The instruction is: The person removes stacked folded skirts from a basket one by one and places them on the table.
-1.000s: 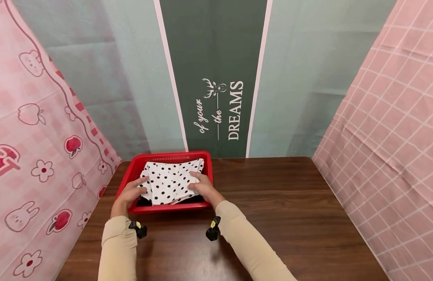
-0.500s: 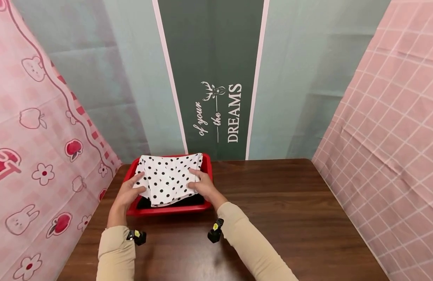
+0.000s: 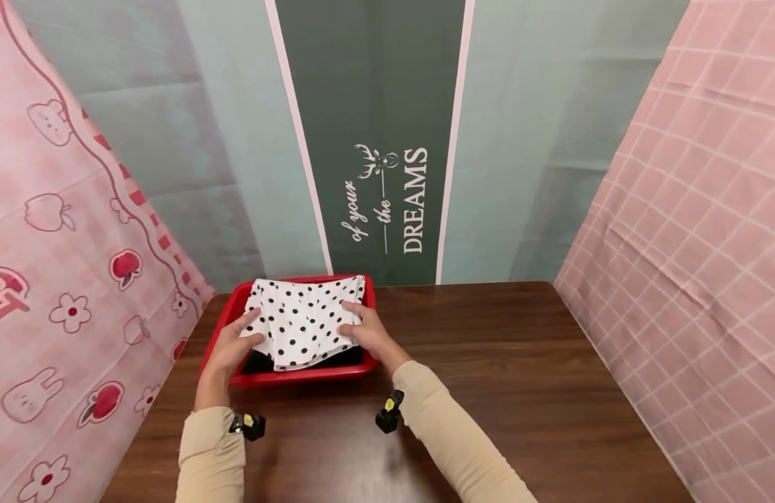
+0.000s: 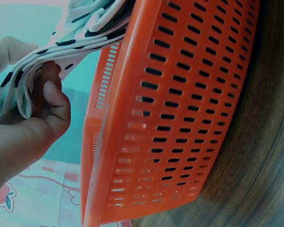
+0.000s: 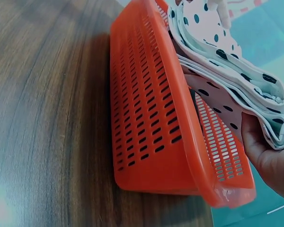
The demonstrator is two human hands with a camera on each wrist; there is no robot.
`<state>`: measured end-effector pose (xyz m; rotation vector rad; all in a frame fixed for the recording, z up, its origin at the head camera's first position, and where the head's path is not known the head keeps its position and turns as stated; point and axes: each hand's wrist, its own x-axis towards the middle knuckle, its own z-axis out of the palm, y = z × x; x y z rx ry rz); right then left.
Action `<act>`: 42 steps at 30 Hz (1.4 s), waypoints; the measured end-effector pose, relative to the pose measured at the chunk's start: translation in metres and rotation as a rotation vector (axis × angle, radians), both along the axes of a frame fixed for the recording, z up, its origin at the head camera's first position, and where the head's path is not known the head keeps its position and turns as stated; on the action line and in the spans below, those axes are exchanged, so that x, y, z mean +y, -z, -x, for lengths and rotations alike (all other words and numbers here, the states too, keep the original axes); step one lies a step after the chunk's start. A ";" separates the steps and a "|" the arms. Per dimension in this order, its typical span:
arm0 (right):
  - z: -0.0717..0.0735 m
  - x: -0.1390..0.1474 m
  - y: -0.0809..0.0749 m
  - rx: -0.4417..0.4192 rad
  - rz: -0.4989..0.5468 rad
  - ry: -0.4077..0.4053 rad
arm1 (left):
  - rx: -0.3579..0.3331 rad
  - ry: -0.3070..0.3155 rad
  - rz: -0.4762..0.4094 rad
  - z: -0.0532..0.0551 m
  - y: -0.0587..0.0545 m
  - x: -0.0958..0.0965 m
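A folded white cloth with black polka dots point(image 3: 308, 321) is held between my two hands, over the mouth of a red plastic basket point(image 3: 299, 378). My left hand point(image 3: 232, 347) grips its left side, with fingers curled under the layers in the left wrist view. On the opposite side my right hand point(image 3: 370, 332) grips the cloth, thumb on top. The right wrist view shows several folded layers of the dotted cloth point(image 5: 227, 71) above the rim of the slotted basket point(image 5: 146, 109). Black material point(image 3: 258, 362) shows inside the basket below the cloth.
The basket stands at the back left of a brown wooden table point(image 3: 488, 377). A green curtain with lettering point(image 3: 387, 195) hangs behind. Pink curtains enclose the left point(image 3: 79, 244) and right point(image 3: 695, 230) sides. Black wrist cameras point(image 3: 251, 426) sit at both sleeves.
Both hands have lifted the dotted cloth a little; it now covers more of the basket's back rim, and more black material shows at the front. In the last half second it has barely moved.
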<state>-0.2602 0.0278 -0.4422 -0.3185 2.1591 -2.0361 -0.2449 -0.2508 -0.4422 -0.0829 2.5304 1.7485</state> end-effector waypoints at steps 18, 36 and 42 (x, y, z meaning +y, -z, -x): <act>-0.022 0.073 -0.017 0.122 -0.030 0.083 | 0.093 -0.006 -0.159 -0.006 -0.009 0.075; -0.023 0.126 -0.020 0.115 -0.058 0.118 | 0.091 0.106 -0.375 -0.002 -0.002 0.125; -0.022 0.141 -0.018 0.096 -0.043 0.154 | 0.123 0.133 -0.398 0.000 0.001 0.140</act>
